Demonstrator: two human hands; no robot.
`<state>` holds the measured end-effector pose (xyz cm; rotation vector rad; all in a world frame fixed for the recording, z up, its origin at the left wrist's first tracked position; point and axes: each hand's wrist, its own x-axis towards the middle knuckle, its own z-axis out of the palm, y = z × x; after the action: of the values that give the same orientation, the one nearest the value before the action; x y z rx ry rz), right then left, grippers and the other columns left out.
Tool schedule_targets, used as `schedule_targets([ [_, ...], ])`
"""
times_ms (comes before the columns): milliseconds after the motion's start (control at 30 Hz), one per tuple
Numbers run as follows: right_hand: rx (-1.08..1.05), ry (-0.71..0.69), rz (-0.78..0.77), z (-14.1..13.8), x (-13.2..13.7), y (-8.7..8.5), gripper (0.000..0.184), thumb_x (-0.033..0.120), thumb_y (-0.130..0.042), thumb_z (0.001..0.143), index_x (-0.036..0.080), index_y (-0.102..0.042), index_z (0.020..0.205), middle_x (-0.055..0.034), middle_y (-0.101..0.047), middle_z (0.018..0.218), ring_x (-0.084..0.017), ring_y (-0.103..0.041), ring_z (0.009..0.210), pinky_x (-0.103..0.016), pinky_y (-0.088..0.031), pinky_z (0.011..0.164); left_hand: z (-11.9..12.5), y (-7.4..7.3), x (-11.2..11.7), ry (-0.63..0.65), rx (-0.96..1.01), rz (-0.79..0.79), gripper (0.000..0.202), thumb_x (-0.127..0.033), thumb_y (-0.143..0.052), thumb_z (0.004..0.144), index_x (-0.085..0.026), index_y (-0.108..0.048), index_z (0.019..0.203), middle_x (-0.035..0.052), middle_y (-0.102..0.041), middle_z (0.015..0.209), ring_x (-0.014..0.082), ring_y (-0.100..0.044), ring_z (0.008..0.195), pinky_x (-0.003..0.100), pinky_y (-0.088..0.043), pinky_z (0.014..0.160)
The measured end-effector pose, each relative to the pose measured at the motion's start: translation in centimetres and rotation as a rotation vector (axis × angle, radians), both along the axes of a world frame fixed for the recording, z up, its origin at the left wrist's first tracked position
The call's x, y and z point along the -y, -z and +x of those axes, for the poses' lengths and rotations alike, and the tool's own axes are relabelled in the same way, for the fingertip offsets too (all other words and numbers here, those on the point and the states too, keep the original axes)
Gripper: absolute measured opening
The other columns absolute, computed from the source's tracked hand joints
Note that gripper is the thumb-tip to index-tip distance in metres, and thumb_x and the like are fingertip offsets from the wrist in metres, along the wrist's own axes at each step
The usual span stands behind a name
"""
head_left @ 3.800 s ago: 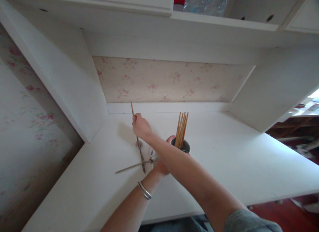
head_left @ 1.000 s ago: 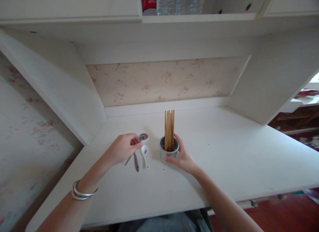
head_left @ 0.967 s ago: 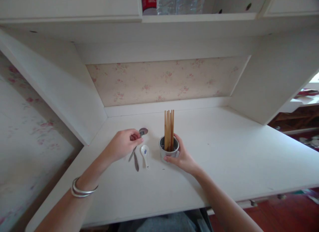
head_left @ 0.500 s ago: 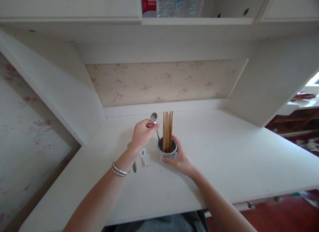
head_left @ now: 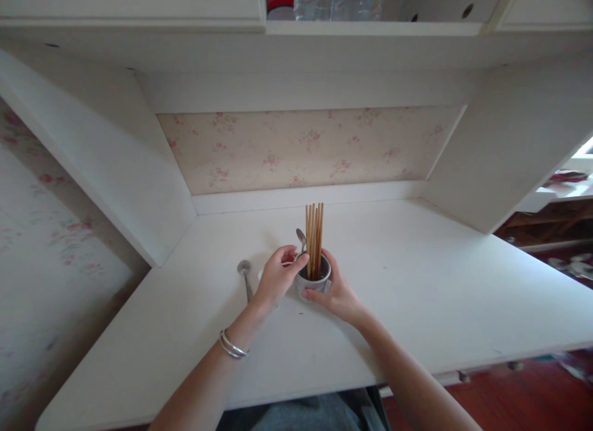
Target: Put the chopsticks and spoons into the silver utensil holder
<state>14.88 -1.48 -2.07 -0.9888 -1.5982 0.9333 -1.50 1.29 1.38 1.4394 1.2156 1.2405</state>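
Half a second ago, one small metal spoon [head_left: 301,236] was up in the air, held over the cup [head_left: 309,287]. Now it is lower, with its handle down inside the cup and its round end sticking up past the rim. It leans next to the bunch of chopsticks [head_left: 314,233], just to their left. That means the cup now has a spoon as well as sticks in it.

The left hand [head_left: 277,278] is right at the left side of the rim, with its fingers bent and its thumb stretched out near the sticks. I cannot tell if those fingers are pinching the spoon or have let go.

The right hand [head_left: 340,295] is wrapped around the cup from the right side, thumb in front, gripping it. The cup stands upright near the middle of the white surface [head_left: 417,276], between the back edge and the front edge.

Another metal spoon [head_left: 244,268] lies nearer the left edge, not in the cup. The left arm hides part of its handle. A bit of white spoon [head_left: 260,275] peeks out beside the left hand, mostly covered up.
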Motion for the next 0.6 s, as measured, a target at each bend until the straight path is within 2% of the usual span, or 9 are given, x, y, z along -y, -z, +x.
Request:
schedule_targets([
  [100,-0.048,-0.034,-0.005,-0.1,0.1,-0.1,0.095,0.028,-0.078,0.065,0.030,-0.020,0.140,-0.0097,-0.048,0.135,-0.027,-0.046,0.124,-0.052,-0.032,0.106,0.5,0.6,1.2,0.127,0.101,-0.043,0.068,-0.043,-0.073,0.069,-0.018,-0.047,0.126,0.0125,-0.054,0.127,0.0233,-0.055,0.111,0.036,-0.044,0.094],
  [233,-0.136,-0.101,-0.051,0.0,0.2,-0.1,0.098,0.025,-0.077,0.066,0.029,-0.015,0.142,-0.0120,-0.046,0.136,-0.027,-0.049,0.121,-0.050,-0.039,0.102,1.0,0.5,2.2,0.295,0.190,-0.047,0.083,-0.035,-0.079,0.062,-0.018,-0.038,0.132,0.0123,-0.056,0.125,0.0251,-0.053,0.114,0.038,-0.042,0.098],
  [333,-0.162,-0.096,-0.067,0.4,0.6,-0.4,0.096,0.022,-0.073,0.068,0.031,-0.013,0.142,-0.0107,-0.039,0.141,-0.026,-0.045,0.125,-0.050,-0.038,0.103,1.0,0.2,2.3,0.307,0.149,0.004,0.086,-0.032,-0.081,0.059,-0.019,-0.037,0.132,0.0126,-0.056,0.126,0.0249,-0.053,0.116,0.038,-0.040,0.101],
  [400,-0.136,-0.019,-0.026,0.7,1.3,-1.1,0.089,0.018,-0.068,0.070,0.033,-0.016,0.141,-0.0078,-0.037,0.142,-0.025,-0.038,0.130,-0.051,-0.032,0.107,1.0,0.0,2.2,0.291,0.103,0.026,0.085,-0.032,-0.082,0.058,-0.019,-0.038,0.130,0.0126,-0.056,0.125,0.0243,-0.054,0.114,0.038,-0.041,0.099],
  [500,-0.055,0.208,0.175,0.5,3.0,-3.2,0.077,0.014,-0.061,0.071,0.031,-0.026,0.138,-0.0065,-0.038,0.140,-0.025,-0.032,0.133,-0.050,-0.026,0.110,1.0,-0.2,2.0,0.261,0.019,0.038,0.079,-0.034,-0.080,0.058,-0.019,-0.043,0.126,0.0113,-0.058,0.121,0.0240,-0.056,0.110,0.038,-0.043,0.096],
  [567,0.037,0.342,0.322,-0.5,4.1,-5.1,0.062,0.014,-0.059,0.073,0.028,-0.038,0.130,-0.0081,-0.047,0.130,-0.025,-0.042,0.124,-0.048,-0.032,0.106,0.9,-0.3,2.2,0.252,-0.036,0.053,0.075,-0.034,-0.079,0.059,-0.020,-0.045,0.125,0.0095,-0.061,0.116,0.0240,-0.057,0.105,0.037,-0.045,0.093],
  [600,0.099,0.356,0.359,-1.3,4.5,-6.2,0.051,0.015,-0.058,0.075,0.026,-0.044,0.123,-0.0081,-0.053,0.120,-0.024,-0.050,0.115,-0.044,-0.038,0.100,0.9,-0.2,2.3,0.245,-0.058,0.058,0.074,-0.033,-0.078,0.059,-0.020,-0.046,0.124,0.0081,-0.063,0.112,0.0238,-0.059,0.102,0.037,-0.046,0.091],
])
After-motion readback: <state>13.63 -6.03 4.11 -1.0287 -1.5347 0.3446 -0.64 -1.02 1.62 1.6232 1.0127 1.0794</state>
